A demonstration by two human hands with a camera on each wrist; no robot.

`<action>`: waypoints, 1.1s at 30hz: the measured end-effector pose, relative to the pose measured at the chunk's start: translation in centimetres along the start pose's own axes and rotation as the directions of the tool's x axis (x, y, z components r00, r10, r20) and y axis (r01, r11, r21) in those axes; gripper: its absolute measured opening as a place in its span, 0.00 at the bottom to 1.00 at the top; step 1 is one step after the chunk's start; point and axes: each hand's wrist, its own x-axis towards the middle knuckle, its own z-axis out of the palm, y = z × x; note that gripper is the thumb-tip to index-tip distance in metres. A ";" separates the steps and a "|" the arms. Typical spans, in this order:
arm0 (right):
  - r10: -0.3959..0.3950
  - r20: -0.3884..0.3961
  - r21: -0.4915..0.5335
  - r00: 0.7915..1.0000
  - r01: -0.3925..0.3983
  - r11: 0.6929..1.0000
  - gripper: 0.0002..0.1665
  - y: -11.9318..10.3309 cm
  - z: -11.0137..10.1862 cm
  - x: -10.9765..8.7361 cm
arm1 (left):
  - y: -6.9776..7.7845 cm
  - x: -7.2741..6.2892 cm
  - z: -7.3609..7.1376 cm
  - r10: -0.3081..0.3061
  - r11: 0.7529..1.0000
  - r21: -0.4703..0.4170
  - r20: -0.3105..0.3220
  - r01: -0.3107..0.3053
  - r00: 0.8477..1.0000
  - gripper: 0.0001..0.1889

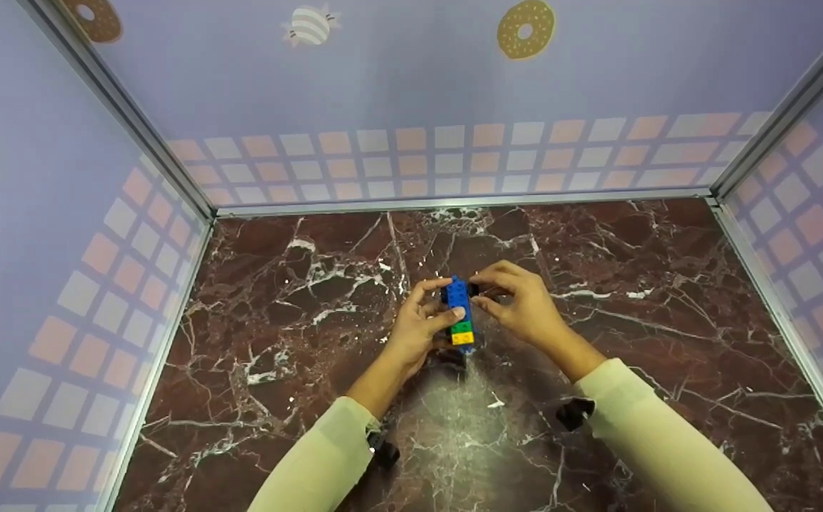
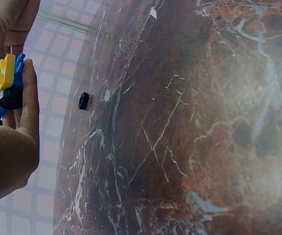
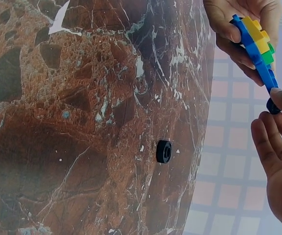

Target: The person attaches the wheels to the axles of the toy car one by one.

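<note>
A toy car (image 1: 457, 295) with a long blue base carries a green brick (image 1: 462, 327) and a yellow brick (image 1: 462, 338) at its near end. My left hand (image 1: 415, 331) grips it from the left, thumb across the top. On the car's far right side, my right hand (image 1: 525, 302) pinches a small black wheel (image 3: 273, 106) between thumb and fingers, against the blue base. Another black wheel (image 2: 11, 98) sits under the yellow-brick end in the left wrist view. My fingers hide part of the car's sides.
A loose black wheel (image 3: 164, 152) stands on the dark red marbled table (image 1: 632, 313). Lilac panels (image 1: 447, 78) with printed squares and sweets wall the table at the back and both sides. A white scrap (image 1: 496, 402) lies nearer me.
</note>
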 end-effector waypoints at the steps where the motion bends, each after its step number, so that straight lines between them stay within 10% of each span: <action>1: -0.003 0.002 -0.005 1.000 0.003 1.000 0.19 0.0 0.0 0.0 | 0.0 0.0 0.0 0.001 1.000 -0.002 0.000 -0.001 1.000 0.32; 33: -0.015 0.001 -0.059 1.000 0.015 0.998 0.17 0.0 0.2 0.0 | 0.0 -0.1 0.0 -0.017 1.000 0.000 -0.028 0.017 0.999 0.32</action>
